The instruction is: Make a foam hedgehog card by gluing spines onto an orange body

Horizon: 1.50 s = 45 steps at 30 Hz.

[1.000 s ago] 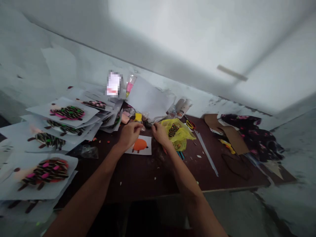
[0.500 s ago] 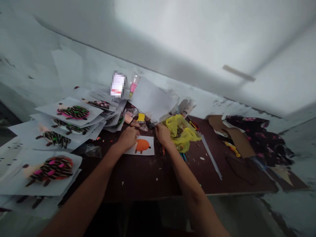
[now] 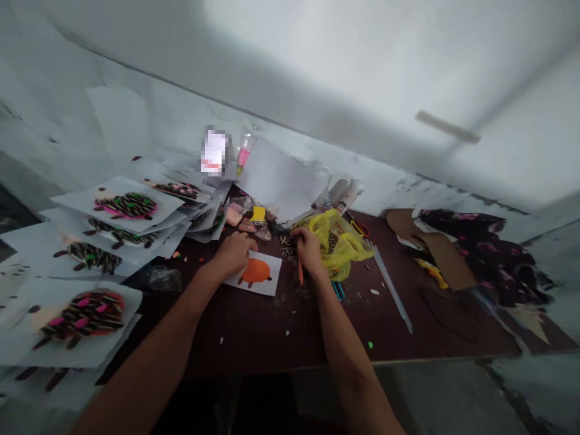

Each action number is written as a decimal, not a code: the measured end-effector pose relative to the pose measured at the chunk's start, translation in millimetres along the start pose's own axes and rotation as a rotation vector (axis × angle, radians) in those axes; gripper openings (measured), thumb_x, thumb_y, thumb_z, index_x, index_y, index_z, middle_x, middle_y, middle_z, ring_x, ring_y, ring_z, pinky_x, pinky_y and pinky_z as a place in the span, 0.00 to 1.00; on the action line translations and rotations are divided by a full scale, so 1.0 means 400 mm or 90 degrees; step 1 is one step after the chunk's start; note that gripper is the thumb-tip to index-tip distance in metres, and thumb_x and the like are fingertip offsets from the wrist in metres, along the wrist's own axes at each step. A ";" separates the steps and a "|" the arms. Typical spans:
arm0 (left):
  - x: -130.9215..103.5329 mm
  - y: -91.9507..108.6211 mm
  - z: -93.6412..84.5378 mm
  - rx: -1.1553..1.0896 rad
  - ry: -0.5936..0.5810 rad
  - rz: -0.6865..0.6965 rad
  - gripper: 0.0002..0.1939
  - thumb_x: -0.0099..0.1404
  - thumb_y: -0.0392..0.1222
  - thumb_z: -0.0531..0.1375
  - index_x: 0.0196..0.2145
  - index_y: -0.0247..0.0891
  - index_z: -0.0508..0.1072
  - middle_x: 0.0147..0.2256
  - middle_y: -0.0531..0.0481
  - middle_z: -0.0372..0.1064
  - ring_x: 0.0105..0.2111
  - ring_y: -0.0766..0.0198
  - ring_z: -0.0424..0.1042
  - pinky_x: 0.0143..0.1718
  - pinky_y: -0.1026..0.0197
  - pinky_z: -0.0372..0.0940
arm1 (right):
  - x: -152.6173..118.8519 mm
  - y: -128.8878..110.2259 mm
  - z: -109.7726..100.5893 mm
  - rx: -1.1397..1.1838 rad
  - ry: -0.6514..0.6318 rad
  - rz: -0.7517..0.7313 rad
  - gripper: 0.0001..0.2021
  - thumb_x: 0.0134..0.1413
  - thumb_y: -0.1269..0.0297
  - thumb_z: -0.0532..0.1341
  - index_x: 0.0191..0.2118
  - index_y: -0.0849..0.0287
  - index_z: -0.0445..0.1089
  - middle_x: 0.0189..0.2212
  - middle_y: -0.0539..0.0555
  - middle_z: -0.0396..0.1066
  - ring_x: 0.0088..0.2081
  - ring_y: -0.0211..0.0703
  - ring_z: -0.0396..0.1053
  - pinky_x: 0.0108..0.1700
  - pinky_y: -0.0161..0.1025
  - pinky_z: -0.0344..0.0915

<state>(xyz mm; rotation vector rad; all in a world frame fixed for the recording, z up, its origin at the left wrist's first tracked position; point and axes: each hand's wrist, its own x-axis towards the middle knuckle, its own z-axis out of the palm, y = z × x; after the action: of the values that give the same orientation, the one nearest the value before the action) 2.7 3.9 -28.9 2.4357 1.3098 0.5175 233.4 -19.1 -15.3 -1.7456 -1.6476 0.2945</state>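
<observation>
My left hand (image 3: pixel 234 254) is closed on the upper left edge of a white paper card (image 3: pixel 272 261). On the card is a flat orange clay animal shape (image 3: pixel 256 270) with brown feet and a dark nose; my fingers cover its left part. My right hand (image 3: pixel 309 249) is to the right of the card, fingers bent and together beside a small heap of striped seeds (image 3: pixel 286 246), apparently sunflower seeds. What its fingertips hold is hidden. An orange stick-like piece (image 3: pixel 299 272) lies just below that hand. More seeds lie in the open yellow plastic bag (image 3: pixel 341 261) beside it.
Stacked sheets with finished clay hedgehogs (image 3: pixel 127 205) cover the left side. Clay lumps and a yellow tub (image 3: pixel 258 214) stand behind my hands, near a lit phone (image 3: pixel 214 151). Scissors (image 3: pixel 360 228), clear strips (image 3: pixel 393 290) and cardboard (image 3: pixel 446 254) lie to the right.
My right hand has shifted slightly right, and the seed heap beside it now shows. The card has tilted clockwise a little and sits lower, with my left hand still at its edge.
</observation>
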 end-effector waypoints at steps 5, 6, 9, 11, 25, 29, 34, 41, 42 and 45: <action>-0.006 -0.006 -0.005 -0.016 -0.011 -0.008 0.17 0.55 0.27 0.57 0.36 0.41 0.81 0.40 0.42 0.75 0.44 0.51 0.71 0.46 0.55 0.65 | -0.001 0.012 0.004 0.068 0.001 -0.052 0.18 0.52 0.77 0.50 0.39 0.61 0.75 0.41 0.57 0.77 0.44 0.43 0.73 0.52 0.42 0.66; -0.007 -0.008 -0.006 -0.024 -0.009 -0.013 0.17 0.55 0.28 0.57 0.36 0.41 0.81 0.41 0.43 0.75 0.44 0.51 0.71 0.47 0.55 0.66 | -0.001 0.014 0.002 0.072 0.002 -0.067 0.18 0.50 0.79 0.49 0.38 0.60 0.75 0.42 0.57 0.76 0.45 0.43 0.72 0.53 0.41 0.65; -0.006 -0.014 -0.007 -0.043 -0.004 -0.022 0.15 0.54 0.29 0.58 0.34 0.41 0.81 0.40 0.43 0.75 0.44 0.51 0.71 0.46 0.54 0.66 | -0.004 0.013 -0.008 0.054 0.021 -0.099 0.18 0.47 0.81 0.49 0.35 0.60 0.75 0.41 0.57 0.75 0.44 0.43 0.71 0.50 0.39 0.66; -0.006 -0.014 -0.007 -0.047 -0.001 -0.017 0.14 0.54 0.29 0.58 0.33 0.41 0.81 0.38 0.44 0.75 0.43 0.51 0.71 0.46 0.54 0.66 | -0.009 0.008 -0.019 0.023 0.021 -0.105 0.17 0.50 0.80 0.50 0.35 0.60 0.75 0.38 0.57 0.74 0.41 0.43 0.70 0.47 0.39 0.66; -0.006 -0.028 0.014 -0.078 0.048 -0.016 0.15 0.53 0.28 0.57 0.32 0.41 0.81 0.36 0.45 0.77 0.40 0.53 0.72 0.45 0.55 0.66 | -0.038 -0.025 -0.046 -0.214 -0.157 -0.057 0.08 0.55 0.72 0.62 0.36 0.58 0.79 0.36 0.56 0.73 0.38 0.43 0.69 0.42 0.37 0.63; -0.005 -0.027 0.012 -0.078 0.058 -0.008 0.15 0.53 0.29 0.56 0.31 0.42 0.81 0.34 0.46 0.77 0.39 0.55 0.72 0.44 0.56 0.67 | -0.032 -0.026 -0.041 -0.061 -0.076 -0.037 0.08 0.54 0.71 0.60 0.37 0.59 0.77 0.35 0.55 0.76 0.36 0.43 0.70 0.43 0.38 0.64; -0.001 -0.027 0.014 -0.095 0.058 -0.030 0.16 0.53 0.28 0.56 0.31 0.42 0.81 0.33 0.47 0.77 0.38 0.56 0.73 0.43 0.58 0.67 | -0.038 -0.040 -0.035 0.054 -0.071 -0.040 0.10 0.51 0.69 0.58 0.38 0.59 0.75 0.26 0.49 0.71 0.27 0.39 0.66 0.33 0.34 0.62; 0.005 -0.033 0.022 -0.090 0.067 -0.031 0.13 0.54 0.28 0.58 0.29 0.41 0.81 0.34 0.46 0.76 0.38 0.55 0.72 0.42 0.57 0.66 | -0.058 -0.065 -0.006 -0.069 -0.167 -0.095 0.11 0.52 0.72 0.59 0.38 0.58 0.78 0.32 0.52 0.72 0.31 0.39 0.67 0.38 0.35 0.63; 0.005 -0.032 0.021 -0.089 0.059 -0.031 0.12 0.55 0.29 0.58 0.28 0.41 0.81 0.33 0.45 0.76 0.38 0.54 0.72 0.43 0.56 0.66 | -0.059 -0.069 0.002 -0.093 -0.181 -0.112 0.11 0.53 0.73 0.59 0.39 0.59 0.78 0.34 0.54 0.72 0.33 0.40 0.68 0.39 0.35 0.63; 0.004 -0.029 0.018 -0.093 0.037 -0.029 0.12 0.57 0.31 0.58 0.28 0.42 0.81 0.33 0.45 0.76 0.38 0.53 0.72 0.44 0.54 0.65 | -0.061 -0.076 0.027 -0.138 -0.206 -0.148 0.13 0.56 0.74 0.57 0.42 0.59 0.78 0.38 0.56 0.71 0.39 0.42 0.68 0.43 0.36 0.64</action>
<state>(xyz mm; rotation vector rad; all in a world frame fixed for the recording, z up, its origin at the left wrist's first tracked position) -1.4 10.5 -40.2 2.2827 1.2998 0.6532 199.2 -40.3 -11.3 -1.7044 -2.1652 0.3108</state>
